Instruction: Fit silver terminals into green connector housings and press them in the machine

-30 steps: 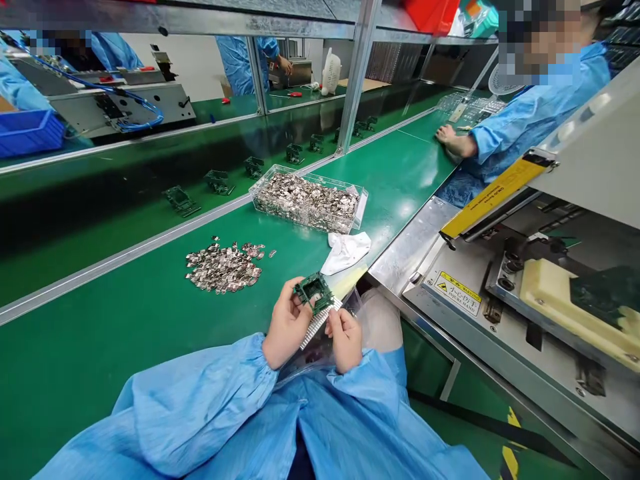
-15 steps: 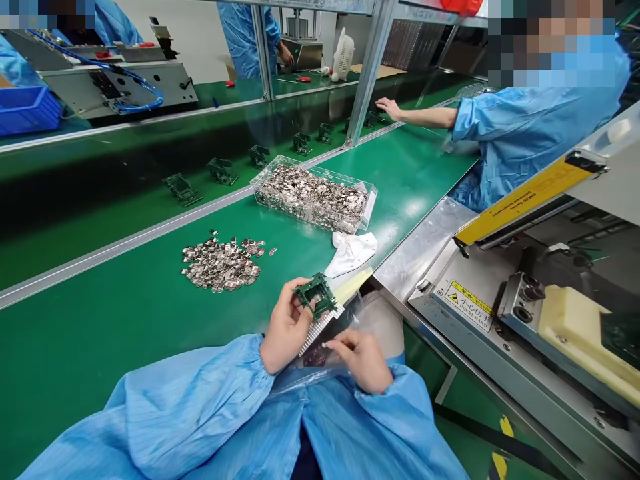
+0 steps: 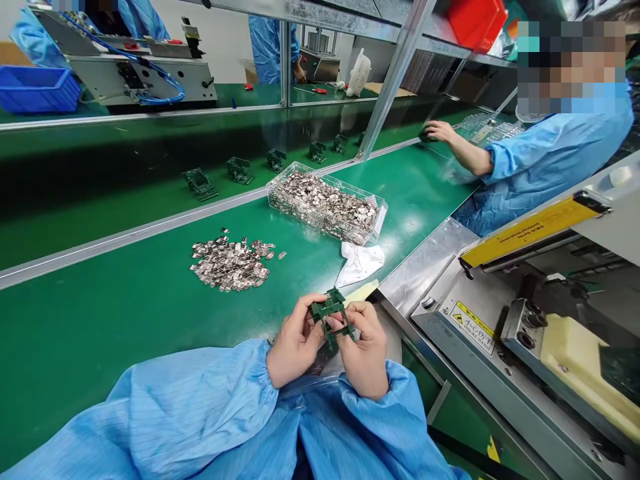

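Observation:
A green circuit board frame [image 3: 334, 305] with an open middle is held tilted between both hands, over my lap. My left hand [image 3: 297, 340] grips its left side, fingers and thumb closed on it. My right hand [image 3: 367, 347] pinches the frame's right side; any small part between those fingertips is hidden. Just beyond the hands lie a pale yellow strip [image 3: 364, 291] and a crumpled white cloth [image 3: 361, 262]. A pile of small silvery metal pieces [image 3: 233, 265] rests on the green table to the left.
A clear plastic tray [image 3: 376, 230] full of silvery pieces stands behind the cloth. Several similar green board frames [image 3: 199, 183] sit in a row on the recessed strip. A machine [image 3: 480, 327] is close on the right. A co-worker's hand [image 3: 440, 131] is at the back right.
My right hand has moved up and left from below the board to grip its right side. The board has turned in my left hand. The camera view has shifted slightly.

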A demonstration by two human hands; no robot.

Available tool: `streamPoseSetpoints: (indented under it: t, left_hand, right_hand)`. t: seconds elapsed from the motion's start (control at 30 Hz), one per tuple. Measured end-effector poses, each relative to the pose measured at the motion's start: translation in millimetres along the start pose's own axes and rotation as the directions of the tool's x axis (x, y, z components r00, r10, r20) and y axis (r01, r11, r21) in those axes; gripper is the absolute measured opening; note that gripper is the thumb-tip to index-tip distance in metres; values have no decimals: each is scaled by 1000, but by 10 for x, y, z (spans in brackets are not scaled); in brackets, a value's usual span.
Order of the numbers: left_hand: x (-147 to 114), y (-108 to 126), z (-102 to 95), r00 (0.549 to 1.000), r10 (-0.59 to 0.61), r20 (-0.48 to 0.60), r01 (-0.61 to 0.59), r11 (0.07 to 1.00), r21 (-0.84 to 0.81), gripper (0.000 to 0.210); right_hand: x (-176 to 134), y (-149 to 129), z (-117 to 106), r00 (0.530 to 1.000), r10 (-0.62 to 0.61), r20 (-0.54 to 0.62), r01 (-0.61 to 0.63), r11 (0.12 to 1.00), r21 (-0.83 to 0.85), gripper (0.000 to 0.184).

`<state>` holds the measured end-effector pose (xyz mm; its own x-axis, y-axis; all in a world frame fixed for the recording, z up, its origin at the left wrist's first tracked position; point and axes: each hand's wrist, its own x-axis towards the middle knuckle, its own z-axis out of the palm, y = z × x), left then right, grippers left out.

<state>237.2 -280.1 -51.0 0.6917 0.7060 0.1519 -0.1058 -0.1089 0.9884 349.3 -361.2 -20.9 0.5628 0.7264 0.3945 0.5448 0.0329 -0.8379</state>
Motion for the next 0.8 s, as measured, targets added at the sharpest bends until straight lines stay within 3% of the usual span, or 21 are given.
streamPoseSetpoints:
  t: [0.1,0.2,0.37,0.43,0.53,0.6,0.67,0.73,0.77,0.8]
  left_hand:
    - [-20,-11,-5,1000,-7,-12,8,999,50,34]
    - [-28,-24,-7,999,-16,-30,19,995,94,32]
    - [-11,41,-11,1000,-18,21,17,999,32,32]
    - [-7,133,-13,997,-53,63,54,998,-17,34]
    - [17,364,-3,971,-115,210,116,993,11,33]
    - [91,569,29,908,-134,397,102,990,100,34]
    - [256,774,115,765,-132,631,33,985,167,42]
    - [509,936,310,605,-86,792,-90,980,175,52]
    - [652,992,467,565,-34,824,-173,972,158,53]
    - [791,1033,667,555,40,831,-269,954,134,51]
  right_hand:
    - [-8,-20,45,999,29,-30,-30,999,-33,8]
    - [8,24,84,994,103,-48,-101,994,35,15]
    - [30,152,7,967,243,81,-256,936,242,23]
    - [26,147,-127,969,207,133,-236,936,262,30]
    - [-2,64,-437,963,12,267,-73,974,216,63]
    - [-54,-2,-705,943,-94,318,29,979,204,65]
    - [-154,-32,-1017,957,-112,266,58,978,201,59]
    - [-308,0,-1368,993,-48,105,28,983,184,62]
    - [-400,38,-1555,999,-15,-34,20,986,166,65]
    - [-496,86,-1747,974,3,-227,30,989,143,67]
